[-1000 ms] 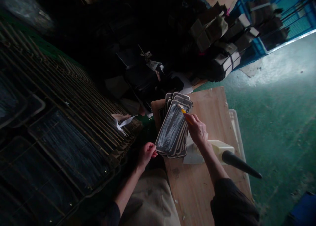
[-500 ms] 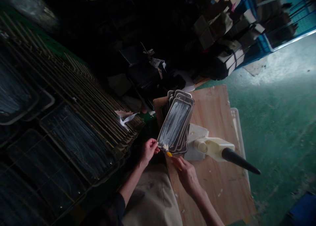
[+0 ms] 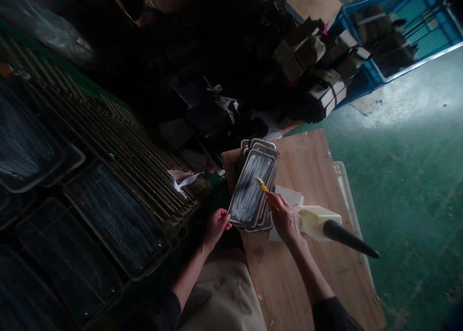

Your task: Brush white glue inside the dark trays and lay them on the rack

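Observation:
A stack of dark rectangular panels with pale rims lies on a wooden board (image 3: 307,176). Streaky whitish strokes cover the top panel (image 3: 249,196). My left hand (image 3: 217,227) pinches that panel's near left corner between thumb and fingers. In my right hand (image 3: 285,217) is a small paintbrush (image 3: 265,188) with a yellow handle, its pale bristles over the middle of the top panel. Right of my right hand lies a cream plastic bottle (image 3: 318,221) with a long black nozzle (image 3: 349,238), partly hidden by the hand.
Wire racks (image 3: 119,152) holding similar streaked panels (image 3: 115,215) fill the left side. Dark bundled pieces (image 3: 327,89) are piled at the back, beside a blue crate (image 3: 383,75). A white tray edge (image 3: 347,186) shows past the board, above the green floor (image 3: 408,186).
My right hand has moved the paintbrush from the panel's near end up to its middle. The left hand keeps its place at the corner. The whole view has shifted slightly.

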{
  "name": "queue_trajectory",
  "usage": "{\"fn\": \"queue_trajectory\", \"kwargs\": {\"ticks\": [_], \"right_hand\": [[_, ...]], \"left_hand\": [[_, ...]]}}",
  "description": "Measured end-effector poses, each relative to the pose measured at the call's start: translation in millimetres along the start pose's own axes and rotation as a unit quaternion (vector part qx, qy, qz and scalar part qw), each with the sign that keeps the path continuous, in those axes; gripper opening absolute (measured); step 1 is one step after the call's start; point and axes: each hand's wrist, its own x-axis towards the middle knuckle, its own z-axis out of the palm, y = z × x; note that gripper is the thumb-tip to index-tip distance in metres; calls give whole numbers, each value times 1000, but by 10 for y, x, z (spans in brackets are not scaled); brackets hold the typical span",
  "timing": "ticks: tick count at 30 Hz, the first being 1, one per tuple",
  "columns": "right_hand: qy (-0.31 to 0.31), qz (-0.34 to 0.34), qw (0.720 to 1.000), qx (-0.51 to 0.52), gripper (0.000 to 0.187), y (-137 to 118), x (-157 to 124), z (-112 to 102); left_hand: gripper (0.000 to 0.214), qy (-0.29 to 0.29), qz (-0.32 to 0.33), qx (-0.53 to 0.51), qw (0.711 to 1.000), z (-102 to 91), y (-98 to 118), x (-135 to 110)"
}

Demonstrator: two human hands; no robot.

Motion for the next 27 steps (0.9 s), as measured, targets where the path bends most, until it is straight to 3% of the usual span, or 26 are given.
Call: {"fn": "queue_trajectory", "kwargs": {"ticks": [4, 6, 10, 13, 16, 21, 27], "right_hand": [[21, 2, 1000, -13, 30, 11, 290, 121], [-3, -3, 1000, -9, 30, -11, 282, 172], [-103, -29, 994, 30, 30, -188, -133, 163], [-157, 1, 983, 92, 27, -331, -528, 38], [-135, 45, 976, 166, 23, -344, -667, -124], [-3, 38, 992, 124, 26, -105, -210, -253], [60, -6, 998, -10, 31, 123, 551, -169]], "left_hand": [[36, -4, -5, 16, 1000, 24, 9, -19], [36, -4, -1, 15, 1000, 34, 30, -36], [42, -19, -1, -1, 1000, 38, 91, -88], [49, -32, -11, -5, 999, 27, 127, -135], [54, -41, -23, -21, 999, 15, 144, -170], [57, -25, -30, -12, 999, 20, 132, -160], [55, -31, -19, 4, 999, 32, 156, -174]]}}
